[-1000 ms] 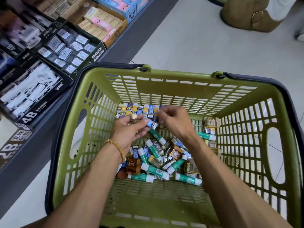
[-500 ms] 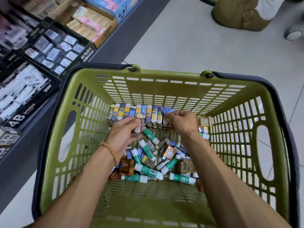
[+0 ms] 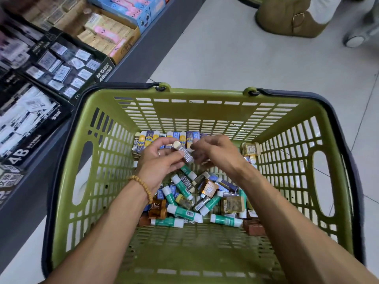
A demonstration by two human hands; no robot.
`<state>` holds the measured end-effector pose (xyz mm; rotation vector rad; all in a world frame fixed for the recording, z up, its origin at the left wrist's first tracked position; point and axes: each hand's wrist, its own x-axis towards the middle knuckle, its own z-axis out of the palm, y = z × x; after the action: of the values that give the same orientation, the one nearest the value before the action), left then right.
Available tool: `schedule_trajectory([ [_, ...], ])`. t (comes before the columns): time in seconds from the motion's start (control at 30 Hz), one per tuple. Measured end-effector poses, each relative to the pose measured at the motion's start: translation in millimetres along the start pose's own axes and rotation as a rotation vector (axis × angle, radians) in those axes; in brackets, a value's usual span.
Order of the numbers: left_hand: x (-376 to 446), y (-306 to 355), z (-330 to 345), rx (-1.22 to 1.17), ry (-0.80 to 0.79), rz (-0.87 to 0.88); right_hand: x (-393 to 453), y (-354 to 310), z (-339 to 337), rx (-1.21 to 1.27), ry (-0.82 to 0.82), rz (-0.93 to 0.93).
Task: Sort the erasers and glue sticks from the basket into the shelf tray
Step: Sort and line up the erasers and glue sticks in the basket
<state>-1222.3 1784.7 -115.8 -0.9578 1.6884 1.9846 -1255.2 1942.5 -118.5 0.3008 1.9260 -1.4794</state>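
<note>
Both my hands are inside a green slatted basket (image 3: pixel 205 111). My left hand (image 3: pixel 158 162) pinches a 2B eraser (image 3: pixel 184 153) with a dark sleeve and a cream end, lifted above the pile. My right hand (image 3: pixel 213 154) is next to it with curled fingers, blurred; I cannot tell if it holds anything. A row of blue and yellow erasers (image 3: pixel 170 138) stands along the far wall. Green-and-white glue sticks (image 3: pixel 184 213) lie mixed with erasers and small amber boxes on the basket floor.
Shelf trays are at the left: a black tray of wrapped 4B erasers (image 3: pixel 67 66), another black one (image 3: pixel 22 119) nearer, a tray with pink and cream erasers (image 3: pixel 106 35) behind. Grey floor lies beyond the basket. A brown boot (image 3: pixel 287 17) stands top right.
My left hand has lifted a 2B eraser up from near the row. My right hand has drawn back from the row toward the left hand. The camera view shifted a little.
</note>
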Motion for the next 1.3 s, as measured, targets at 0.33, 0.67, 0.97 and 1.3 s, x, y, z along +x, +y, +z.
schedule_trajectory([
  [0.33,0.4,-18.8,18.9,0.574,-0.169,0.149,-32.5,17.0,-41.8,-0.001,0.098,0.005],
  [0.67,29.5,-76.3,68.9,1.379,-0.444,0.428,-26.7,44.0,-71.8,0.234,0.466,0.014],
  [0.97,37.2,-88.5,81.5,1.761,-0.686,0.428,-18.8,45.1,-72.8,0.251,0.481,-0.029],
  [1.3,43.1,-79.6,81.2,1.507,-0.691,0.451,-22.8,47.0,-72.9,0.279,0.454,-0.014],
])
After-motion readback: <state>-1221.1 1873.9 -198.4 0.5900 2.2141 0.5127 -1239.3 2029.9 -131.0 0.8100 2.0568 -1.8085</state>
